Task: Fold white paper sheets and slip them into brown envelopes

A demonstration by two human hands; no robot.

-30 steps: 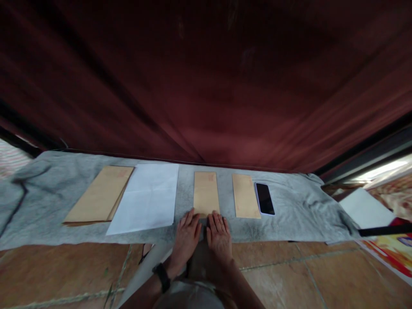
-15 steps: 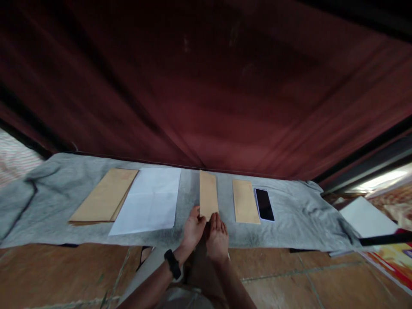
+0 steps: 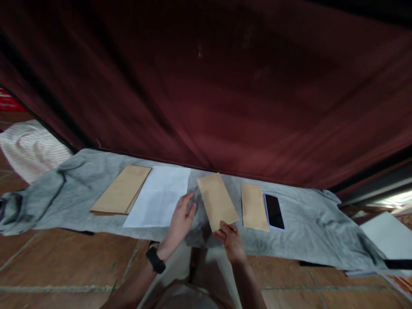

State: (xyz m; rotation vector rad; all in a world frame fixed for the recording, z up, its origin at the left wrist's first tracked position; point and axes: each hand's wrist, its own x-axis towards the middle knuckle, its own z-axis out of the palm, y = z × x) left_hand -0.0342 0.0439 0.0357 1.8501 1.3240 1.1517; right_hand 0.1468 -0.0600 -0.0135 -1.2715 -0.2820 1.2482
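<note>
My right hand (image 3: 228,236) pinches the near end of a brown paper envelope (image 3: 218,201), which is tilted with its far end leaning left. Fingers apart and holding nothing, my left hand (image 3: 183,216) hovers by the right edge of a stack of white paper sheets (image 3: 159,197); whether it touches them I cannot tell. To the left of the sheets lies a pile of brown envelopes (image 3: 120,191). Another brown envelope (image 3: 254,207) lies flat to the right of the held one, beside a phone (image 3: 274,211) with a dark screen.
A grey cloth (image 3: 299,219) covers the long narrow surface. Behind it rises a dark red fabric wall (image 3: 206,107). Striped cloth (image 3: 35,148) hangs at the far left, and a white flat board or sheet (image 3: 388,236) lies at the right. Tiled floor (image 3: 280,281) shows in front.
My left hand has let go of the envelope and moved left toward the white sheets. My right hand has turned the envelope so its far end leans left. The view has shifted slightly.
</note>
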